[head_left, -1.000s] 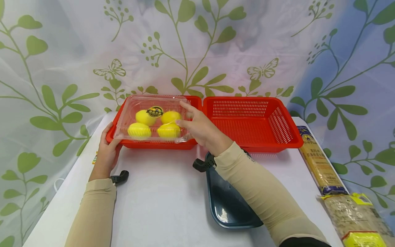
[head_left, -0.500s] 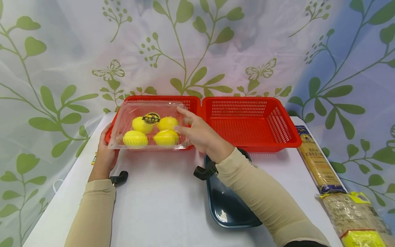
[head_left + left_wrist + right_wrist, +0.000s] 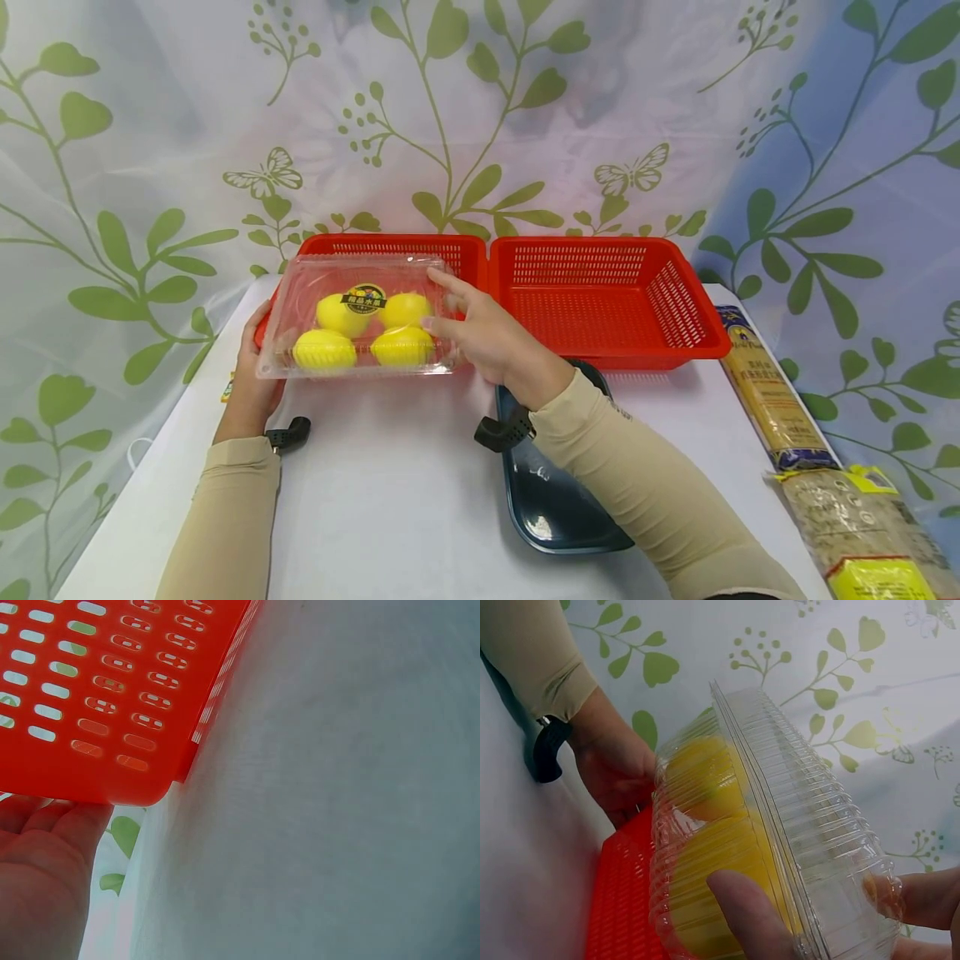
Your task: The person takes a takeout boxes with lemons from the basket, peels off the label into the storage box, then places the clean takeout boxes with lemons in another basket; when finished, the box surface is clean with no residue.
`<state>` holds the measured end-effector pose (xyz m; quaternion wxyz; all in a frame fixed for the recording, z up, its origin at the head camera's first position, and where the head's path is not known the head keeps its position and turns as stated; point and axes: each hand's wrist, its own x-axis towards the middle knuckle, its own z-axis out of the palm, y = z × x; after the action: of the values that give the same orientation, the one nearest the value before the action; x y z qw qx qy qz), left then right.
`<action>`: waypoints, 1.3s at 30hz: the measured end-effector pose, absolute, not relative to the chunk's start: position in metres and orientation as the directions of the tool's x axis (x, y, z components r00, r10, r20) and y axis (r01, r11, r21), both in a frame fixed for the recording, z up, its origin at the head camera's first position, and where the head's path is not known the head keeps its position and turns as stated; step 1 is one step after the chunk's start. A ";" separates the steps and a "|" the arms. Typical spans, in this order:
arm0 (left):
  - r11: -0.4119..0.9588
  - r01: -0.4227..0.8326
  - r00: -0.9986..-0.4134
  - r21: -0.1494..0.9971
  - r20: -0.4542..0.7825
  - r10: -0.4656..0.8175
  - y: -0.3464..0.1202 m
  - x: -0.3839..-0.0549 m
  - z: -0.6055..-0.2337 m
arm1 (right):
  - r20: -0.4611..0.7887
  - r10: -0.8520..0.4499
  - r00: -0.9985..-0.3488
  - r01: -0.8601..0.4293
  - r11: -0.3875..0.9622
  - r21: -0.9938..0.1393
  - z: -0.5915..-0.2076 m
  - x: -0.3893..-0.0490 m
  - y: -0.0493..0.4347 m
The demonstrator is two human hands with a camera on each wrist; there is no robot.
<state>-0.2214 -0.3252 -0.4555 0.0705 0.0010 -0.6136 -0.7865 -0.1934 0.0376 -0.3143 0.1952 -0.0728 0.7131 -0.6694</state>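
A clear plastic clamshell box with several lemons inside is tilted over the left red basket. My right hand grips the box's right end. In the right wrist view the thumb presses one side of the box and a finger the other. My left hand holds the left end of the red basket, beside the box's left corner. In the left wrist view the fingers of my left hand reach behind the basket's rim, and their tips are hidden.
A second red basket stands at the right of the first. A dark blue tray lies partly under my right forearm. Along the table's right edge lie a pasta packet and a clear bag with a yellow label.
The box of lemons has moved toward me and slightly left over the basket, tilting its top more toward my view. My right hand has moved with it. My left hand stays at the basket's end.
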 end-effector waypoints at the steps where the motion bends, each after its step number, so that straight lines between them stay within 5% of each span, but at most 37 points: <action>1: -0.234 0.105 -0.990 0.966 0.081 -0.112 -0.325 -0.221 -0.455 | -0.180 -0.365 -0.914 0.158 0.089 -0.983 -0.314 -0.193 0.038; 39: -0.129 -0.029 -0.988 0.991 -0.048 -0.146 -0.331 -0.220 -0.450 | -0.173 -0.422 -0.890 0.147 0.095 -0.985 -0.329 -0.147 0.061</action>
<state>-0.2197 -0.3311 -0.4499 0.0392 0.0663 -0.6586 -0.7485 -0.1472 0.0607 -0.3293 0.2138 -0.0974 0.7085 -0.6655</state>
